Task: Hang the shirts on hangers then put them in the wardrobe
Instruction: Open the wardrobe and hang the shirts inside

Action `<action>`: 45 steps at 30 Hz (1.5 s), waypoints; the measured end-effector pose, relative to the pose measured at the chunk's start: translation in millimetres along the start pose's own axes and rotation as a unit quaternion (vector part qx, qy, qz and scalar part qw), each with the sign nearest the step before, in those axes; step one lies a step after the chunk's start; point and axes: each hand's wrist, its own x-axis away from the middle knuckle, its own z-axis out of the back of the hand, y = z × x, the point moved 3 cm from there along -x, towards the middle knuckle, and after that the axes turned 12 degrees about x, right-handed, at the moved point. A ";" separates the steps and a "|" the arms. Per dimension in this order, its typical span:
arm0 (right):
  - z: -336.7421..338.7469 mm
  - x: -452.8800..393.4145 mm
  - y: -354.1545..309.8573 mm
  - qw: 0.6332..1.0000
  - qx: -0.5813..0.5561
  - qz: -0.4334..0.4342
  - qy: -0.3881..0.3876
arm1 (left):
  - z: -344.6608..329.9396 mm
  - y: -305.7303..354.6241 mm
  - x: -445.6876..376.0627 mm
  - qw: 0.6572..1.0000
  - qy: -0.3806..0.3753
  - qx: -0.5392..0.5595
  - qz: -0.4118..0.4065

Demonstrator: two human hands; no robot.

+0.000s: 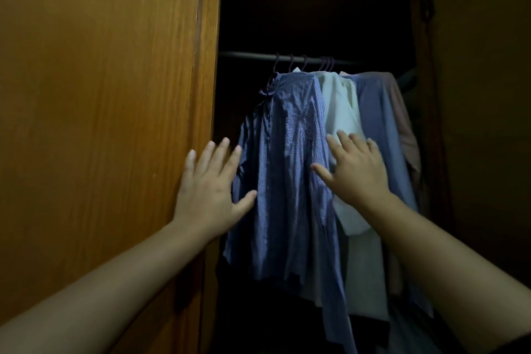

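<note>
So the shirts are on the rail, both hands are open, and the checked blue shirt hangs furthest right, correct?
Not quite. The head view shows the checked blue shirt furthest left on the rail, nearest the wardrobe door. The left hand and right hand are open.

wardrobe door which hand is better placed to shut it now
Left. The left hand lies open by the edge of the door; the right hand is spread over the hung shirts, further from it.

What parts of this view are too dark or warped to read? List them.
Head view: the wardrobe interior is near black above the rail; hangers barely show; the door is evenly lit, its edge bowed by the wide lens; the shirts and both open hands, left hand, right hand, are slightly soft.
</note>
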 end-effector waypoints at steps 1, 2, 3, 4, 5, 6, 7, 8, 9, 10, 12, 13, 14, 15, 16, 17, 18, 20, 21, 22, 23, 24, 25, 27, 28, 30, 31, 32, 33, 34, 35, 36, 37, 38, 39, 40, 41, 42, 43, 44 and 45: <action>10.3 10.3 4.7 1.000 0.005 0.000 0.004 | 0.4 9.6 4.4 1.000 -0.007 0.018 0.000; 20.1 21.0 10.3 1.000 0.009 0.000 0.007 | 0.9 19.8 8.6 0.999 -0.013 0.035 -0.001; 30.1 31.8 16.4 1.000 0.014 -0.002 0.011 | 1.2 30.0 12.8 0.998 -0.018 0.052 -0.003; 40.3 42.4 23.2 1.000 0.018 -0.006 0.011 | 2.7 41.1 16.4 0.997 -0.019 0.071 -0.005; 50.7 52.7 30.9 1.000 0.024 -0.009 0.010 | 5.1 53.0 19.5 0.996 -0.020 0.091 -0.007; 61.6 63.0 39.2 0.999 0.031 -0.013 0.008 | 8.0 65.7 22.7 0.994 -0.022 0.108 -0.009; 72.6 72.9 48.6 0.999 0.038 -0.016 0.003 | 10.5 79.2 25.8 0.992 -0.028 0.122 -0.011; 83.8 82.4 58.7 0.999 0.045 -0.020 -0.003 | 12.1 93.3 29.1 0.990 -0.035 0.134 -0.014; 95.1 91.9 69.0 0.998 0.052 -0.023 -0.010 | 14.4 108.1 32.7 0.988 -0.039 0.145 -0.018; 106.9 102.2 79.1 0.998 0.060 -0.025 -0.018 | 17.1 123.1 37.1 0.986 -0.041 0.158 -0.021; 130.9 122.7 98.0 0.996 0.076 -0.031 -0.037 | 22.4 152.9 47.1 0.981 -0.045 0.188 -0.026; 143.4 133.4 106.6 0.995 0.086 -0.034 -0.045 | 25.4 167.8 53.7 0.978 -0.050 0.201 -0.030; 154.8 144.5 114.4 0.994 0.094 -0.035 -0.051 | 28.9 182.6 60.8 0.975 -0.055 0.213 -0.034; 166.1 155.1 121.3 0.992 0.104 -0.036 -0.054 | 32.2 196.7 68.1 0.972 -0.062 0.224 -0.037; 177.2 165.3 128.0 0.991 0.113 -0.038 -0.055 | 36.7 210.7 75.0 0.969 -0.069 0.235 -0.040; 188.0 175.2 134.0 0.990 0.122 -0.041 -0.056 | 42.2 224.1 81.9 0.964 -0.074 0.251 -0.044; 198.8 184.7 139.1 0.989 0.129 -0.044 -0.054 | 47.8 236.8 88.7 0.959 -0.079 0.267 -0.048; 219.5 202.2 148.5 0.988 0.140 -0.051 -0.049 | 60.4 261.2 100.4 0.951 -0.094 0.288 -0.057; 229.4 210.3 152.9 0.987 0.143 -0.056 -0.050 | 65.8 272.9 105.3 0.948 -0.101 0.297 -0.061; 239.1 217.8 157.3 0.986 0.147 -0.060 -0.050 | 71.5 284.3 108.7 0.943 -0.105 0.309 -0.066; 249.1 225.0 161.6 0.985 0.151 -0.063 -0.049 | 77.0 295.8 111.9 0.937 -0.112 0.324 -0.070; 259.4 232.3 165.6 0.985 0.156 -0.065 -0.045 | 82.8 307.3 114.9 0.930 -0.118 0.339 -0.075; 270.0 238.9 169.8 0.984 0.161 -0.067 -0.040 | 88.1 319.1 117.7 0.924 -0.120 0.354 -0.082; 290.9 251.4 180.1 0.983 0.169 -0.072 -0.031 | 97.0 344.2 123.3 0.909 -0.126 0.383 -0.103; 300.7 257.3 186.4 0.982 0.174 -0.075 -0.025 | 99.9 357.3 126.5 0.901 -0.130 0.397 -0.114; 318.5 267.4 201.6 0.978 0.188 -0.084 -0.017 | 106.3 383.8 131.9 0.885 -0.136 0.423 -0.140; 325.6 272.0 209.7 0.977 0.195 -0.087 -0.016 | 109.5 396.1 134.2 0.878 -0.138 0.432 -0.153; 331.5 276.3 217.9 0.975 0.201 -0.091 -0.014 | 111.7 407.9 136.0 0.871 -0.140 0.441 -0.165; 336.3 280.7 225.8 0.974 0.207 -0.096 -0.015 | 114.2 418.8 137.4 0.863 -0.145 0.452 -0.173; 340.0 285.1 233.2 0.971 0.213 -0.104 -0.018 | 115.9 428.6 138.9 0.855 -0.152 0.463 -0.176; 343.5 288.3 240.1 0.969 0.219 -0.113 -0.023 | 117.9 437.1 139.2 0.848 -0.159 0.474 -0.176; 346.1 291.4 246.2 0.967 0.221 -0.124 -0.033 | 119.2 444.9 139.7 0.842 -0.165 0.482 -0.174; 346.9 294.0 251.6 0.965 0.219 -0.138 -0.049 | 120.4 451.6 140.1 0.838 -0.171 0.489 -0.173; 346.5 296.5 256.2 0.963 0.209 -0.153 -0.075 | 121.0 457.3 140.5 0.834 -0.176 0.493 -0.173; 345.2 299.9 260.2 0.961 0.190 -0.167 -0.108 | 121.6 463.3 142.2 0.832 -0.181 0.494 -0.173; 342.6 301.4 262.3 0.961 0.168 -0.174 -0.134 | 121.3 467.3 142.6 0.833 -0.184 0.492 -0.173; 340.6 303.9 263.5 0.960 0.151 -0.178 -0.153 | 121.3 471.7 144.3 0.834 -0.191 0.488 -0.175; 339.4 305.3 263.9 0.960 0.136 -0.181 -0.167 | 120.9 475.3 145.6 0.835 -0.197 0.483 -0.176; 338.7 306.2 263.9 0.960 0.119 -0.185 -0.172 | 121.0 477.9 146.7 0.836 -0.203 0.478 -0.177; 338.5 306.6 264.2 0.962 0.100 -0.189 -0.171 | 120.5 480.1 147.7 0.838 -0.207 0.473 -0.177; 338.7 306.8 264.5 0.964 0.083 -0.192 -0.166 | 120.7 481.5 148.6 0.838 -0.209 0.471 -0.177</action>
